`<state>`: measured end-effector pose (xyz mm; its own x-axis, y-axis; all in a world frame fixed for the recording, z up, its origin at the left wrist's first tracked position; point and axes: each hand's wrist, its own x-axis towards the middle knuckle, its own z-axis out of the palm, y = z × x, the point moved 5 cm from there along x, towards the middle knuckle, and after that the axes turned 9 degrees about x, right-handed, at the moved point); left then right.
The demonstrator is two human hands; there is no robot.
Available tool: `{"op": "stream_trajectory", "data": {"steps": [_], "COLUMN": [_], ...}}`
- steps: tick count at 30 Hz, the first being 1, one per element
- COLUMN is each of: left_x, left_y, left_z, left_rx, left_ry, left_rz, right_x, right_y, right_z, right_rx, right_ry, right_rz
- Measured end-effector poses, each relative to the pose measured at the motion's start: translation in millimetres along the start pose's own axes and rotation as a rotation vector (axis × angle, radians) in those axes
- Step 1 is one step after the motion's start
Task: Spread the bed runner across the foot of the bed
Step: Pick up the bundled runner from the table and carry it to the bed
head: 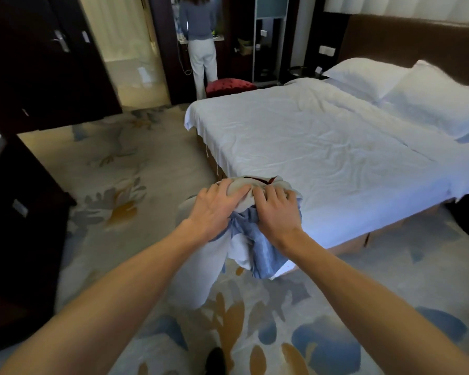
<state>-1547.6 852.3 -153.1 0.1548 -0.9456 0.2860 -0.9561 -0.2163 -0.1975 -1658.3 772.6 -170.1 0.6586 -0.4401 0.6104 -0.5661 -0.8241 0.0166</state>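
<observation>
A: Start near. What do the hands have?

B: Both grips are closed on the bed runner (248,212), still a bundle. The left hand (216,209) and the right hand (275,212) sit side by side, fingers curled into the cloth, at the near corner of the bed (322,147). The top of the bundle rests on the mattress corner; blue and white folds hang below the hands over the patterned carpet (114,163).

A: Which way does it run?

B: Bunched like this, no long axis shows. I judge it must end up lying along the foot edge, which runs from this corner away to the far left. The left hand is nearer that line, so I expect it to carry one end outward while the right anchors here.

A: And farther off?

B: White pillows (406,93) at the far right, by the headboard. A red cushion (229,86) beyond the far corner, and a person (199,36) standing, back turned.
</observation>
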Motion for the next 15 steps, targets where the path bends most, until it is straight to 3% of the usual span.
{"op": "stream_trajectory", "data": {"steps": [15], "left_x": [147.2], "left_y": [-222.0], "left_z": [87.4], "left_rx": [0.005], "left_ry": [-0.013], "left_rz": [-0.04], "right_x": [225.2], "right_y": [-53.1], "right_z": [163.6], "right_rx": [0.064], "right_ry": [-0.069], "right_rz": [-0.035]}}
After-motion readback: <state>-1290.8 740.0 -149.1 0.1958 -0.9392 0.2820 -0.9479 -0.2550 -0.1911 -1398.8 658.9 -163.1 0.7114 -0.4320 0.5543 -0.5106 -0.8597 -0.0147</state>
